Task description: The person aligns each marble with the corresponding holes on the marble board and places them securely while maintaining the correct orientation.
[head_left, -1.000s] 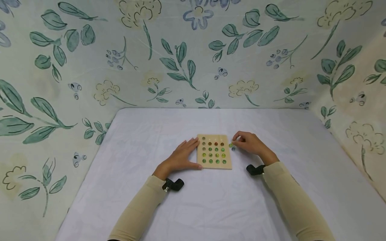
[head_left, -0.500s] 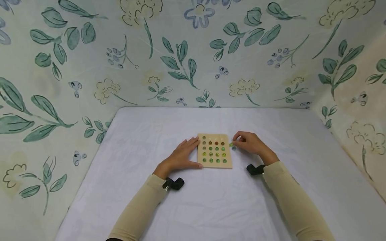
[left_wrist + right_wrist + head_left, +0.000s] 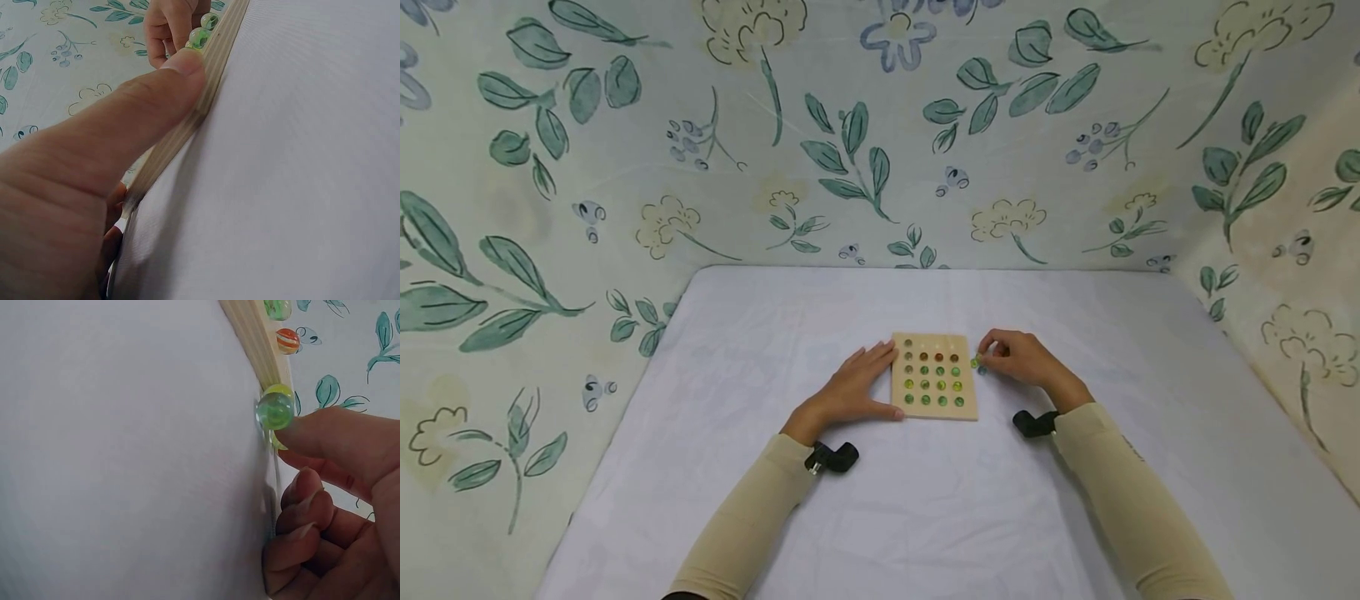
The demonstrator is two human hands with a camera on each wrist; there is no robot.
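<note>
A square wooden board [image 3: 934, 412] lies mid-table, most of its holes filled with green, yellow and orange marbles [image 3: 940, 386]; the far row looks mostly bare. My left hand [image 3: 859, 385] lies flat against the board's left side, its thumb [image 3: 144, 106] pressed on the board's edge [image 3: 187, 128]. Just right of the board, my right hand [image 3: 994, 357] curls over loose marbles on the cloth. Its thumb [image 3: 325, 434] and fingertips pinch a green marble [image 3: 275, 410] beside the board's edge [image 3: 253, 331]. A second yellowish marble [image 3: 279, 391] sits right behind it.
A white cloth [image 3: 925, 517] covers the table, with floral fabric walls [image 3: 880, 125] behind and on both sides. A black wrist mount [image 3: 831, 458] sits on my left forearm and another [image 3: 1033, 422] on my right. An orange-striped marble [image 3: 288, 340] shows on the board.
My right fingertips have drawn in slightly onto the loose marbles. The left hand and the board have not moved.
</note>
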